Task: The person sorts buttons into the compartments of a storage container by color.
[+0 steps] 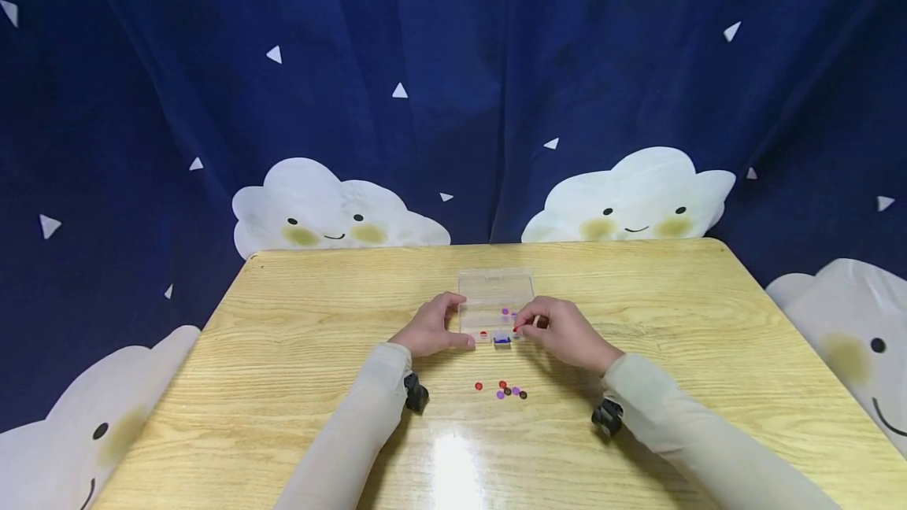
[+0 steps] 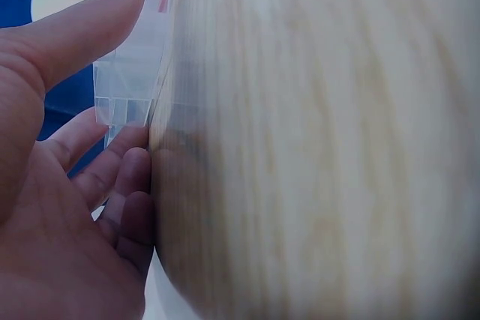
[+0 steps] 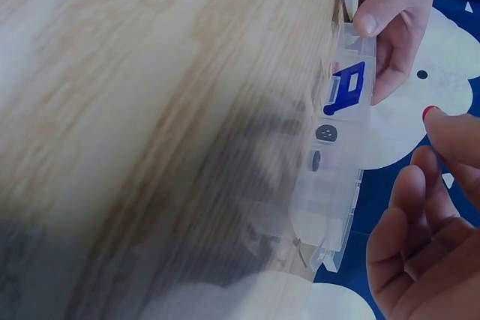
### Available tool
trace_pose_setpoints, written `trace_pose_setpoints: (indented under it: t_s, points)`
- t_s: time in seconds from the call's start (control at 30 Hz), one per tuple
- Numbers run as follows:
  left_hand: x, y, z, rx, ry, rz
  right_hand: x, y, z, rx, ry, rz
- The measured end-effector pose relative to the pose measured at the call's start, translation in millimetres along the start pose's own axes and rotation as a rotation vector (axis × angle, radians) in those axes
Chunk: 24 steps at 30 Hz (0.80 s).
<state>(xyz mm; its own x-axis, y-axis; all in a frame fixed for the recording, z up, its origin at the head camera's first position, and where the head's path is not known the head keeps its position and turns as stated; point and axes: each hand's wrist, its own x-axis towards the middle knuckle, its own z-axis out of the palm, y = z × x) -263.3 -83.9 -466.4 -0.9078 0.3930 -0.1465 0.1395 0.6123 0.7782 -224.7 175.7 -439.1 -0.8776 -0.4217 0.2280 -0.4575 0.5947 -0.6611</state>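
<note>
A clear plastic box (image 1: 476,316) lies on the table with its lid (image 1: 496,286) folded open at the back. My left hand (image 1: 431,329) holds its left end, thumb at the front and fingers behind. Above the right part of the box, my right hand (image 1: 564,334) pinches a small red button (image 3: 429,113) between thumb and fingertip. Inside the box show a purple button (image 1: 505,311), a red button (image 1: 483,334) and dark buttons (image 3: 326,133). A blue piece (image 3: 347,89) sits at the middle of the front side.
In front of the box, several loose buttons lie on the wooden table (image 1: 319,384): a red button (image 1: 479,386) a little apart, and a cluster of red, purple and brown buttons (image 1: 508,391). A dark blue curtain (image 1: 453,101) with clouds hangs behind the table's far edge.
</note>
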Motion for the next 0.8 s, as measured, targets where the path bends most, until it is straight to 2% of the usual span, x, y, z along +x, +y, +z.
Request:
trace_pose_setpoints:
  t_s: [0.8]
  points:
    - [0.8, -2.6, -1.6, 0.016, -0.007, 0.022, 26, -8, 10, -0.011, -0.007, 0.035]
